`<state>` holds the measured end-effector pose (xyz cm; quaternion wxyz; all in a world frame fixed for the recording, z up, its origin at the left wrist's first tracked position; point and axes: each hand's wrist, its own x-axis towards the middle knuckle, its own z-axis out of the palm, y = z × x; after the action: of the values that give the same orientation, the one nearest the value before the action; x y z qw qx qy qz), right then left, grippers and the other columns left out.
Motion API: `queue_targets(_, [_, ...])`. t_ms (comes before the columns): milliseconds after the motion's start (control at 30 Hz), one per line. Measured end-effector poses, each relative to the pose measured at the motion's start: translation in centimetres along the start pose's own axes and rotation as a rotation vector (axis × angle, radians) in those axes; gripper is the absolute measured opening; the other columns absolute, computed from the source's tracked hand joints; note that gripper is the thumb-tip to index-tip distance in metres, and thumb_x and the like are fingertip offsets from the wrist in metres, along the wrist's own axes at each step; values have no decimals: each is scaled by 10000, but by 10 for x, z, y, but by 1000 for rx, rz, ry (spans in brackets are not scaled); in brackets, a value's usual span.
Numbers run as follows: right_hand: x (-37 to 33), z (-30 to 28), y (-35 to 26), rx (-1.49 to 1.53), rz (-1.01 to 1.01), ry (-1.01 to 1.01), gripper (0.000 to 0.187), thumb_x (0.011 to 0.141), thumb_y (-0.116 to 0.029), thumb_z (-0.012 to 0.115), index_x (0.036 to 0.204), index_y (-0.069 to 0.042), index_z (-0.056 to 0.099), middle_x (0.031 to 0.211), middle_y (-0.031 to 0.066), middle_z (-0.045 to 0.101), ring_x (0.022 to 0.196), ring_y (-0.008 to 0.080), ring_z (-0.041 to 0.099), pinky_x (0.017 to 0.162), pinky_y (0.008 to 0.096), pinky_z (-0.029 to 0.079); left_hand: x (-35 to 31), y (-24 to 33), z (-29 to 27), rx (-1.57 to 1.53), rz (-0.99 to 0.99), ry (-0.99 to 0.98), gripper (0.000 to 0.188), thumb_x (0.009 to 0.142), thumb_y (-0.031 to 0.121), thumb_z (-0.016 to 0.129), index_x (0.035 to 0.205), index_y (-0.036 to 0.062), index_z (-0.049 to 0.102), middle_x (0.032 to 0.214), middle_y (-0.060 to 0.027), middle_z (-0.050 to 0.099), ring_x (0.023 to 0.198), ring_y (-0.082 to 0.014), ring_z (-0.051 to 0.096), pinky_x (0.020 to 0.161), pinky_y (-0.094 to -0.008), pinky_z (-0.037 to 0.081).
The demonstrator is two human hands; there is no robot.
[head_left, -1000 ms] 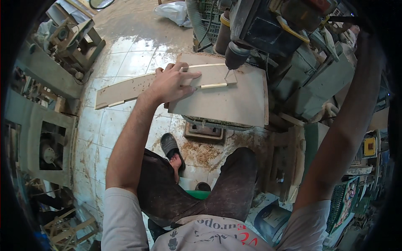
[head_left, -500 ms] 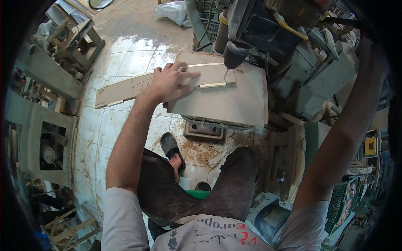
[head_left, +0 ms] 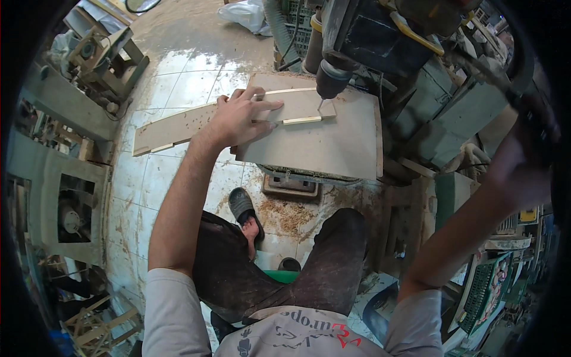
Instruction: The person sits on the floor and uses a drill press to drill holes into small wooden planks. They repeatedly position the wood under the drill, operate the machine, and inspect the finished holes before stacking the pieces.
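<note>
My left hand [head_left: 241, 116] lies spread on a long, thin, slightly curved wooden board [head_left: 178, 127], pressing it against the flat work table [head_left: 339, 146]. Pale wood strips [head_left: 302, 120] run along the board's edges. Over the board's right end stands the drill chuck [head_left: 333, 79], its thin bit [head_left: 321, 108] reaching down to the wood; whether it has entered cannot be made out. Far right, my right hand [head_left: 523, 157] is blurred and partly lost in the dark rim, closed around the end of the drill press's dark lever [head_left: 491, 77].
The drill press body [head_left: 380, 35] rises behind the table. Sawdust [head_left: 291, 217] covers floor tiles beneath it, near my slippered foot [head_left: 244, 208]. A green crate [head_left: 485, 291] is at right, machines [head_left: 74, 205] at left, and a white plastic bag [head_left: 244, 15] at the back.
My right hand has come down and toward me, and the lever has swung down with it. The chuck sits very slightly lower. My left hand and the board have hardly moved.
</note>
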<state>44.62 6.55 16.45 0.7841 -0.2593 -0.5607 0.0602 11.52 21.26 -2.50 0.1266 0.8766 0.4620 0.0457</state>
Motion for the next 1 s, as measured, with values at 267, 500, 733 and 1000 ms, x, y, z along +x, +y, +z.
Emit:
queue_targets(267, [-99,-22,18,445,12,-84,305,877,-198,352,785,-10,574,1042,196,633,1201,395,501,1091,516,317,0,1,4,-17,21,7,489,813,354,663,1292,327,569,1377,-104,431,1317,-284,366,1058,-533,226])
queue_targets(500, [-111,-8,25,141,-13,109,317,910,-230,321,780,-22,522,1035,196,630,1098,406,565,1060,529,341,0,3,-2,-22,-12,-27,495,813,332,660,1298,327,561,1376,-98,425,1320,-282,362,1061,-534,225])
queue_targets(733, [47,8,31,-489,-286,-8,276,883,-269,505,955,-20,599,931,142,655,908,294,640,865,425,500,-2,-4,0,-32,11,11,487,810,354,663,1286,318,573,1368,-103,423,1302,-300,368,1049,-531,235])
queue_targets(1000, [142,46,66,-1152,-30,-141,376,948,-317,391,1167,-32,500,1140,103,551,1067,198,521,869,379,476,-2,-2,1,-16,85,74,489,779,349,688,1257,302,598,1301,-113,466,1230,-309,440,987,-538,318])
